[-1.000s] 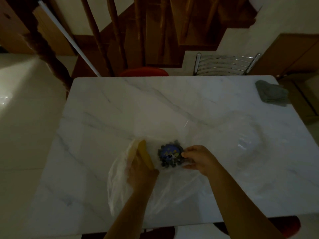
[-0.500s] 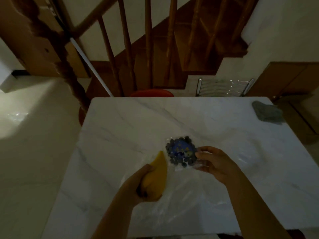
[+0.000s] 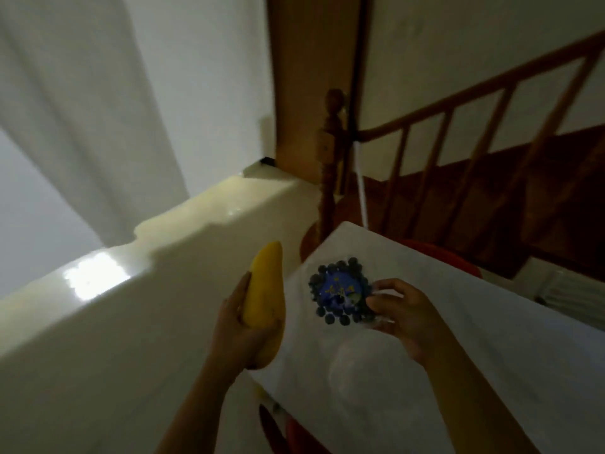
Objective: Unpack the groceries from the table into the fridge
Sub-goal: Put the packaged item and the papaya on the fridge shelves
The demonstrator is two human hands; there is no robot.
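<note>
Carrying two groceries at once, the person stands at the step between picking up and putting away. The left hand (image 3: 240, 326) is wrapped around a yellow mango (image 3: 264, 299), its fingers closed on the lower half, and the fruit is lifted just past the left edge of the bench (image 3: 491, 355). The right hand (image 3: 406, 317) pinches a clear box of blueberries (image 3: 340, 291) by its right side, with thumb and fingers closed on the plastic; the box hangs above the bench, near its far left corner. A crumpled clear bag (image 3: 370, 371) lies on the bench just under the right wrist, and it looks empty, though the dim light makes this uncertain. A wooden stair rail (image 3: 435, 152) rises behind the bench. The fridge is not in view, so I judge that the next move is to walk to it. Since both hands are full, opening its door will probably need one item put down or tucked against the other. The berry box is held only at one edge, so it could tilt.
</note>
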